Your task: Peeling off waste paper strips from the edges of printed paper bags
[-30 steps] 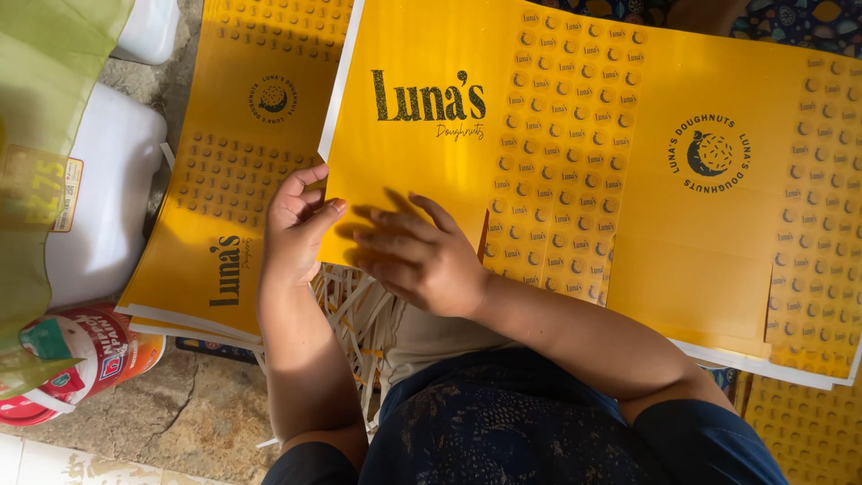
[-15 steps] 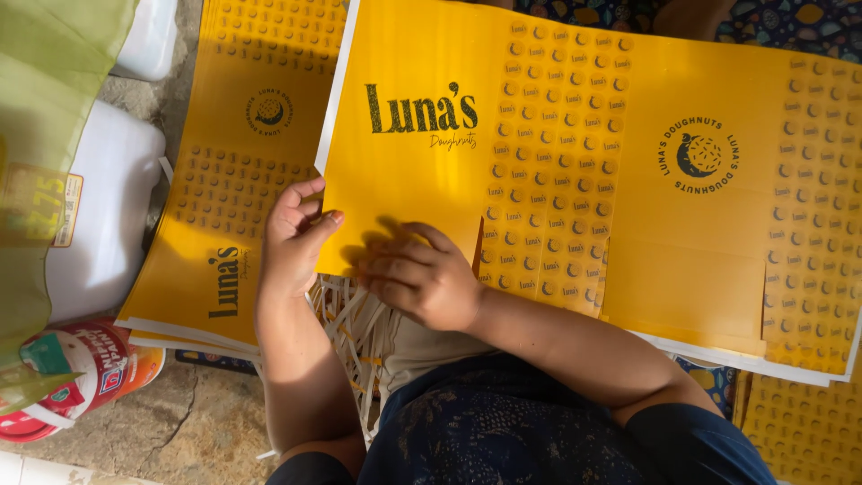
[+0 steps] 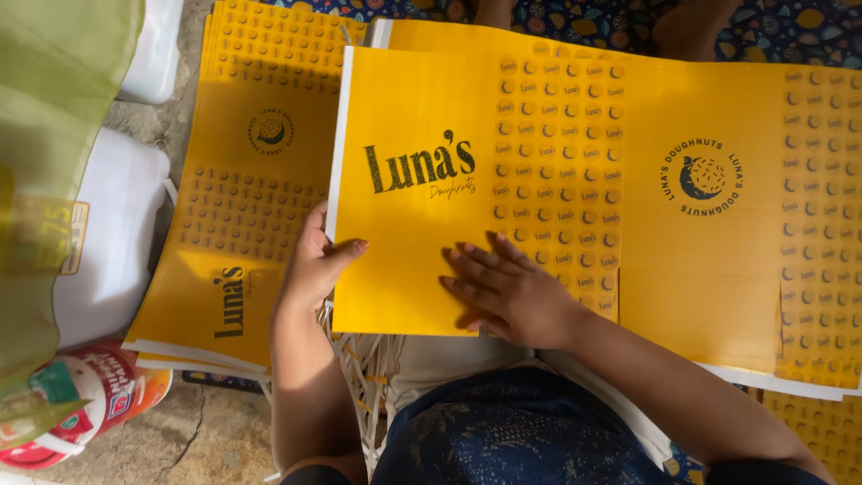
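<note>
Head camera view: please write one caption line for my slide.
Left hand grips the edge of a large yellow printed cardboard sheet while right hand presses flat on it, beside a stack of similar sheets.

Yellow printed sheet (image 3: 575, 180) runs off the right edge. Left hand (image 3: 314, 265): fingers hidden under the sheet's left edge, only thumb shows. Green cloth (image 3: 54, 117) near left is blurred, cut by the frame. Red-white container (image 3: 85, 400) half hidden, cropped at bottom left.
</note>
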